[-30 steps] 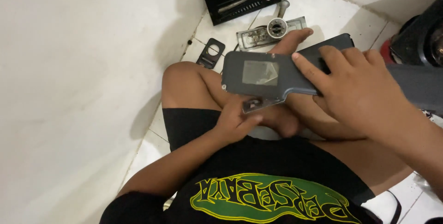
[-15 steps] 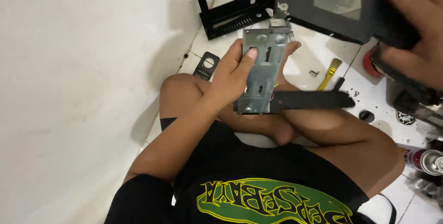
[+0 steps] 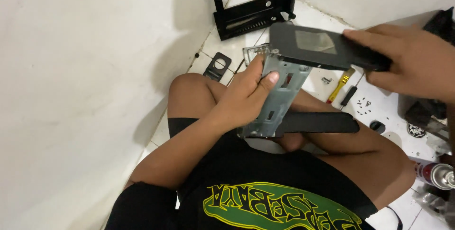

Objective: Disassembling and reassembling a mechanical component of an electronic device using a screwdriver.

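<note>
We are sitting cross-legged on the white tiled floor (image 3: pixel 379 99), close to a white wall (image 3: pixel 71 92) on our left. Our left hand (image 3: pixel 246 97) is gripping a grey metal bracket (image 3: pixel 277 99) over our lap, fingers wrapped behind it and thumb pressing its face. A black flat bar (image 3: pixel 317 122) is sticking out from its lower end. Our right hand (image 3: pixel 412 62) is pinching a black flat cover (image 3: pixel 317 45) with a pale window, held apart above the bracket's top, so the two pieces are looking separated, not joined. On the floor near the far corner are lying a black metal frame (image 3: pixel 246 17), a small black plate (image 3: pixel 217 65), a yellow-handled screwdriver (image 3: pixel 340 84), loose screws (image 3: pixel 364 106), and a spray can (image 3: pixel 433 173) at the right edge.
</note>
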